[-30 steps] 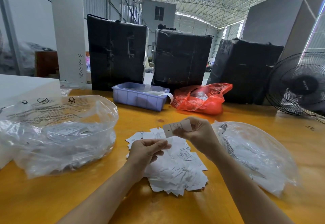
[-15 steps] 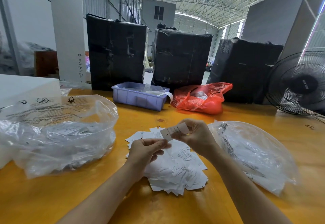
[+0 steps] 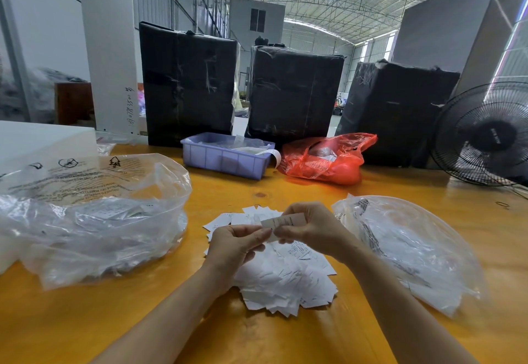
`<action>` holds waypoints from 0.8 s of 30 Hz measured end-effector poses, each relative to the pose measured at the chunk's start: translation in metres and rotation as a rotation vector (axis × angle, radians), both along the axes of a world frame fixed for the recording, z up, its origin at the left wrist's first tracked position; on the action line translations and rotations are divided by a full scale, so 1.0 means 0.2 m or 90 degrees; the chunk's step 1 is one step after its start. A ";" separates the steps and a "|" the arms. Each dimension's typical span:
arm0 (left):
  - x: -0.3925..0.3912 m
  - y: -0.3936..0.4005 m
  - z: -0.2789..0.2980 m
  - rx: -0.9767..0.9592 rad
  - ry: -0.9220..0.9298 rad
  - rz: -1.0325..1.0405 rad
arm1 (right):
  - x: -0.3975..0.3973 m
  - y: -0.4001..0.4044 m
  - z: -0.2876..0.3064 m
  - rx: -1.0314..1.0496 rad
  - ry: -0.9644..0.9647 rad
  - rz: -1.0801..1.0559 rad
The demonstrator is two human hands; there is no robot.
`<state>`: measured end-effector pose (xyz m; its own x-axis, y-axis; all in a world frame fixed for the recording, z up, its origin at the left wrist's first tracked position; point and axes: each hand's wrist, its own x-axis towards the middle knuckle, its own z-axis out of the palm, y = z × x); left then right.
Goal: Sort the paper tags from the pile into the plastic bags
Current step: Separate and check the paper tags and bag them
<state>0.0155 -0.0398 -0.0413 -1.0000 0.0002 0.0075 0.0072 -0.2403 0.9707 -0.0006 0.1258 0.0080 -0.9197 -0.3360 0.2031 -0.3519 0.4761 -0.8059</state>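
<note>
Above the pile of paper tags [image 3: 281, 275] on the yellow worktop [image 3: 285, 192], both hands meet: the right hand [image 3: 311, 228] and left hand [image 3: 237, 245] pinch one tag [image 3: 283, 220] between them. Clear plastic bags lie left [image 3: 91, 220] and right [image 3: 405, 246].

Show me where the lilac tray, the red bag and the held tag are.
lilac tray [image 3: 220, 160]: head view, front wall.
red bag [image 3: 340, 169]: head view, lower front.
held tag [image 3: 284, 220]: head view, middle of the strip.
</note>
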 end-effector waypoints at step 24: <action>-0.01 0.01 -0.01 -0.007 0.004 -0.010 | 0.03 0.01 0.04 -0.052 0.044 -0.057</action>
<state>0.0129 -0.0388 -0.0443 -0.9998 0.0157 0.0135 0.0095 -0.2305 0.9730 0.0057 0.1274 0.0166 -0.9281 -0.2325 0.2906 -0.3670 0.4415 -0.8188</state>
